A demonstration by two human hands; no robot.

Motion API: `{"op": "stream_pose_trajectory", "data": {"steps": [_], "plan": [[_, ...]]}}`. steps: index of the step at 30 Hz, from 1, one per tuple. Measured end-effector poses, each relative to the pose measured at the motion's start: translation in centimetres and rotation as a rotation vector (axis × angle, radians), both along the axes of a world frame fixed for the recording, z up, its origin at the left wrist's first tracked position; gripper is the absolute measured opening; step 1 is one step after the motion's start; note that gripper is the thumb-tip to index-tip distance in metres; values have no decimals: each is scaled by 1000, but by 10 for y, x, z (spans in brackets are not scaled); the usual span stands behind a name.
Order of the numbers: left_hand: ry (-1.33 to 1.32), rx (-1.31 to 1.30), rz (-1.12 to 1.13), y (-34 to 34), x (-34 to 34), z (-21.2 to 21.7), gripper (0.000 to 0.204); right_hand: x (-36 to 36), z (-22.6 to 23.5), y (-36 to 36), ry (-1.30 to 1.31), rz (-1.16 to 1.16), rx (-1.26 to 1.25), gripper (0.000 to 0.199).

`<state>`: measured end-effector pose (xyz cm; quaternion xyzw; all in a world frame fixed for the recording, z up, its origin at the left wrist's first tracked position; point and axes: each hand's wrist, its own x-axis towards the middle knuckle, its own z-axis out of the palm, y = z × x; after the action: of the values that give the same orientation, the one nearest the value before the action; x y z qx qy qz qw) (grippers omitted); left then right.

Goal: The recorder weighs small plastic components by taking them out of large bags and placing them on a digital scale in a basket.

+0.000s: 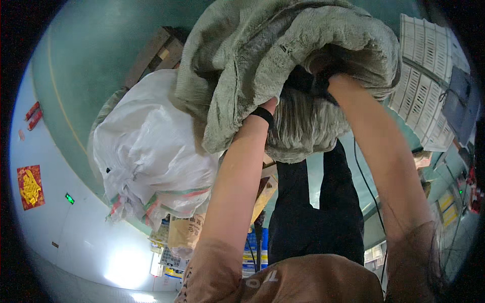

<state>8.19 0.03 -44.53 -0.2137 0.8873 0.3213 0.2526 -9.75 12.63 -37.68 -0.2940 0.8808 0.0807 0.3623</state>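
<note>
A large grey-green woven sack (227, 65) stands in front of me, its mouth turned toward me and its rim rolled and folded back. My left hand (273, 104), with a black band at the wrist, goes in at the left side of the mouth; most of it and its fingers are hidden by the cloth. My right hand (323, 87) reaches into the dark opening, and black material shows around it. Its fingers are lost in shadow, so what it touches there cannot be seen. Gathered, creased cloth (308, 118) hangs between my forearms.
A stuffed white sack (156, 136) with a knotted end sits to the left, against the grey-green one. Behind it is a wooden pallet (154, 55). White slatted plastic crates (422, 76) stand at right. A dark cable (371, 184) hangs beside my right leg.
</note>
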Motion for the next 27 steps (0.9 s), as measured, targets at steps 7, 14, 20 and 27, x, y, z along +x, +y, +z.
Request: {"op": "stream_pose_trajectory", "data": {"steps": [7,14,20,27], "plan": [[233,282,344,-27,-9,9,51,26,36,-11,-82,65,87,45],[214,1115,1060,-69,-11,29,51,59,136,67,-224,-338,-572,43],[108,676,681,-40,-3,180,38,68,189,79,-1263,-1791,-889,23],[-171,1330,959,6,-25,285,28,88,219,92,-1487,-1898,-1251,31]]}}
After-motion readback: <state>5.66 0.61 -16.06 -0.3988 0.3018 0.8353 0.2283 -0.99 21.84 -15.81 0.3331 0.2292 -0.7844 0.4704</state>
